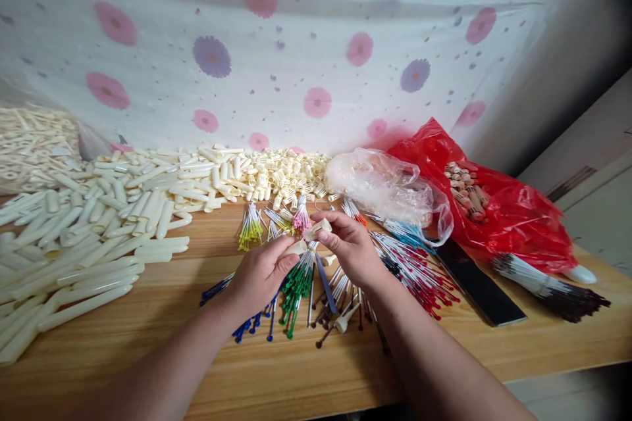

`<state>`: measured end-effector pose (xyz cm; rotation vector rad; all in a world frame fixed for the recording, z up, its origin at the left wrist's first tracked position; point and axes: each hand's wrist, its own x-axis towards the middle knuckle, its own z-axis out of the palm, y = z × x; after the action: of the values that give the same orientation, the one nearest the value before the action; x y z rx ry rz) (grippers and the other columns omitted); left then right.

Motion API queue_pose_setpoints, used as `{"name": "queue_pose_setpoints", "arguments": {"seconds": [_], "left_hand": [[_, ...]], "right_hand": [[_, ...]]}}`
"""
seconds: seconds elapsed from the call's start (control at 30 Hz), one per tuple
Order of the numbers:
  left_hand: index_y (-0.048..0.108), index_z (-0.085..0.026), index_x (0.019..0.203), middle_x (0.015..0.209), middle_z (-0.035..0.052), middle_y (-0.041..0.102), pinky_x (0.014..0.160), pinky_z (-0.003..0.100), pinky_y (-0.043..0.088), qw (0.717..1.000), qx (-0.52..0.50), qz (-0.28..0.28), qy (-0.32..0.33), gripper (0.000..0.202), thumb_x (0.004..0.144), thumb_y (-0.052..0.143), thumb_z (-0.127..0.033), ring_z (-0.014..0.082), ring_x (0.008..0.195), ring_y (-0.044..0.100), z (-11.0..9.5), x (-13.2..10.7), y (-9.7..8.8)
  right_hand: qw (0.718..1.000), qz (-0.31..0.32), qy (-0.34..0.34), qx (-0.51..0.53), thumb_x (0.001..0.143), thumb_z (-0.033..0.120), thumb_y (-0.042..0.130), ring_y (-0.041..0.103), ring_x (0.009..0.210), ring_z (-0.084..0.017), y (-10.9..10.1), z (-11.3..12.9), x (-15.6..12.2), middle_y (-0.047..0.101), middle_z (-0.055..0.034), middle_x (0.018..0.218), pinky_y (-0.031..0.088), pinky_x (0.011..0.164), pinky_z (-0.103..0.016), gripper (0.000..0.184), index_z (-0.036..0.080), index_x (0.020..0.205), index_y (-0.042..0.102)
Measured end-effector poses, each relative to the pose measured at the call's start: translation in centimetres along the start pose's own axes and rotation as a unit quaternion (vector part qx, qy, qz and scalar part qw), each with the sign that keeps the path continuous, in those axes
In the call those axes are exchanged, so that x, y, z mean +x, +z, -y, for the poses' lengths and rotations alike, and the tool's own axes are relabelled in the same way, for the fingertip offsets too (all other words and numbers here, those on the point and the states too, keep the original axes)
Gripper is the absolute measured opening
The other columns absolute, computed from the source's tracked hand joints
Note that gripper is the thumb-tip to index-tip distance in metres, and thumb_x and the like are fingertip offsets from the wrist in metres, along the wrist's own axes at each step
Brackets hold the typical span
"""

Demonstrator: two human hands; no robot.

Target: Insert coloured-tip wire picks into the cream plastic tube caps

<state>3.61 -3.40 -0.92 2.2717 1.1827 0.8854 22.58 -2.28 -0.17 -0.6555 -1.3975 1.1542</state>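
Note:
My left hand (260, 273) is closed in a pinch on a small cream plastic tube piece (298, 247). My right hand (348, 243) pinches another cream tube piece (318, 229), held just above and to the right of the first. Both hands hover over bundles of thin colour-tipped pins on the wooden table (162, 342): green pins (295, 286), blue pins (247, 325) and red pins (419, 270). One loose cream cap (342, 324) lies below my right hand.
Long cream tubes (83, 256) are heaped at the left, with short ribbed cream pieces (284, 174) at the back. A clear bag (385, 187), a red bag (498, 210), a black strip (476, 286) and a dark-tipped bundle (553, 289) lie at the right. A flowered cloth (276, 66) hangs behind.

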Motion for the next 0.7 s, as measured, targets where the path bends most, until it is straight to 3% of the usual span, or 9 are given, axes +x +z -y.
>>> {"name": "queue_pose_setpoints", "arguments": {"seconds": [0.2, 0.53, 0.7], "left_hand": [[0.061, -0.016, 0.096, 0.076, 0.0019, 0.064, 0.06, 0.025, 0.041, 0.999, 0.029, -0.007, -0.033, 0.031, 0.091, 0.041, -0.039, 0.0161, 0.068, 0.057, 0.2, 0.2, -0.1], [0.061, -0.019, 0.098, 0.089, 0.0037, 0.069, 0.066, 0.028, 0.044, 0.995, 0.094, -0.023, 0.004, 0.024, 0.091, 0.043, -0.033, 0.0183, 0.077, 0.062, 0.4, 0.2, -0.4], [0.061, -0.019, 0.094, 0.084, 0.0035, 0.068, 0.061, 0.027, 0.043, 0.994, 0.111, -0.015, 0.005, 0.023, 0.091, 0.043, -0.032, 0.0173, 0.072, 0.06, 0.2, 0.1, -0.4]], "right_hand": [[0.996, 0.009, 0.054, 0.063, 0.068, 0.026, 0.078, 0.06, 0.071, -0.011, 0.2, -0.5, 0.1, 0.067, 0.0019, 0.078, 0.046, 0.069, -0.026, 0.024, 0.024, 0.09, 0.068], [0.993, 0.0, 0.109, 0.037, 0.06, 0.03, 0.081, 0.058, 0.064, -0.011, -0.6, -0.8, 0.3, 0.066, 0.001, 0.072, 0.045, 0.062, -0.024, 0.026, 0.019, 0.08, 0.068], [0.993, 0.011, 0.098, -0.07, 0.063, 0.043, 0.078, 0.05, 0.057, -0.01, -0.3, -0.3, 0.3, 0.06, 0.0011, 0.066, 0.039, 0.055, -0.023, 0.032, 0.016, 0.075, 0.064]]}}
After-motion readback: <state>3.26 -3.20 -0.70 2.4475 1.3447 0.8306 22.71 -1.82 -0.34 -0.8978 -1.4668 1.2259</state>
